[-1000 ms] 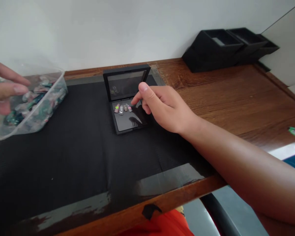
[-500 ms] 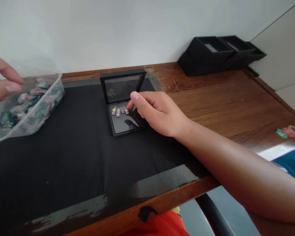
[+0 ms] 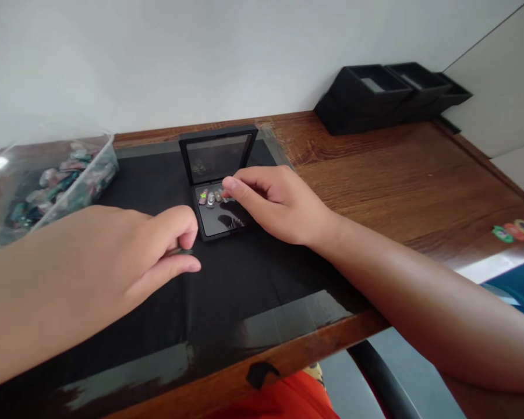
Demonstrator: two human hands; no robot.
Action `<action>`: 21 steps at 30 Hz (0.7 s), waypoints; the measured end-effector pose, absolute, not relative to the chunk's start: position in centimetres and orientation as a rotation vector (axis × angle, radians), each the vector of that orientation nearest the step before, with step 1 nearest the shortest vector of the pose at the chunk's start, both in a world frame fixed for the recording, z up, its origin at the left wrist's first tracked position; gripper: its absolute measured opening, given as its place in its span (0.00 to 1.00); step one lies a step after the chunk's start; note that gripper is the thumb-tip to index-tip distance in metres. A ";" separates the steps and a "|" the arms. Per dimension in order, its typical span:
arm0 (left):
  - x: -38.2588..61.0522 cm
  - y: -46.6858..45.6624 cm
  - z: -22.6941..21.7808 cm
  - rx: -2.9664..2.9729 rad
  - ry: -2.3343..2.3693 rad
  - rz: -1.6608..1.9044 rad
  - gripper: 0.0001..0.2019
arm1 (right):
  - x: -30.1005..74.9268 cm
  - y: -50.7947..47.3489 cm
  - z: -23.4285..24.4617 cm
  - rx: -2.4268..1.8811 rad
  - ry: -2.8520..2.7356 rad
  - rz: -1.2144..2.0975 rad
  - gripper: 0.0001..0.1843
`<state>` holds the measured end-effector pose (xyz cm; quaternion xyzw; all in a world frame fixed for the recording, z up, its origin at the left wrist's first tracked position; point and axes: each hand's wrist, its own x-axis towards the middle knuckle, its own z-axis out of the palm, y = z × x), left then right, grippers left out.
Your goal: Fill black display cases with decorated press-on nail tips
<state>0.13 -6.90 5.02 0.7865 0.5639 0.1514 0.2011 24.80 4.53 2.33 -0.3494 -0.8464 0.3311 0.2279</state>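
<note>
A black hinged display case (image 3: pixel 222 228) lies on the black mat with its clear-windowed lid raised. Inside stands a short row of decorated press-on nails (image 3: pixel 210 199), one with a yellow-green flower. My right hand (image 3: pixel 279 203) reaches in from the right. Its thumb and index finger close at the right end of the row, on a press-on nail mostly covered by the fingertips. My left hand (image 3: pixel 131 250) is in front of the case at its left, pinched closed; a thin dark greenish edge shows between thumb and finger, its kind unclear.
A clear plastic tub (image 3: pixel 107 152) of shiny green and pink pieces stands behind my left hand. Black bins (image 3: pixel 358 105) sit against the wall at the back right. Small round colourful items (image 3: pixel 513 231) lie at the table's right edge. The black mat (image 3: pixel 240 279) is taped down.
My left hand has moved from above the tub to the case's front left, now pinching something. My right hand's fingertips have shifted slightly left and closed over the end nail.
</note>
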 end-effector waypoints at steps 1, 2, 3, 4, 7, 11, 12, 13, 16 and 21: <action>0.5 -6.4 4.9 2.293 1.483 0.425 0.12 | 24.8 4.5 2.3 -0.949 -2.330 0.902 0.39; 0.7 -6.1 4.7 2.391 1.395 0.431 0.11 | 24.8 4.5 2.3 -0.936 -2.328 0.893 0.39; 0.8 -5.8 4.5 2.473 1.346 0.441 0.12 | 24.8 4.5 2.3 -0.924 -2.326 0.886 0.40; 0.8 -5.5 4.4 2.535 1.329 0.459 0.12 | 24.8 4.4 2.3 -0.916 -2.327 0.884 0.40; 0.8 -5.1 3.9 2.664 1.286 0.477 0.15 | 24.9 4.3 2.3 -0.902 -2.335 0.895 0.39; 1.0 -4.7 2.9 2.765 1.282 0.602 0.17 | 25.0 4.2 2.3 -0.855 -2.344 0.953 0.37; 1.1 -4.6 2.6 2.779 1.302 0.658 0.16 | 25.1 4.2 2.4 -0.817 -2.363 0.974 0.35; 1.2 -4.6 2.3 2.797 1.322 0.720 0.16 | 25.1 4.2 2.4 -0.765 -2.390 0.991 0.34; 1.6 -4.8 1.4 2.861 1.381 0.905 0.16 | 25.3 4.2 2.4 -0.602 -2.487 1.030 0.29; 1.6 -5.2 0.9 2.798 1.362 1.092 0.10 | 25.5 4.3 2.3 -0.458 -2.528 1.050 0.22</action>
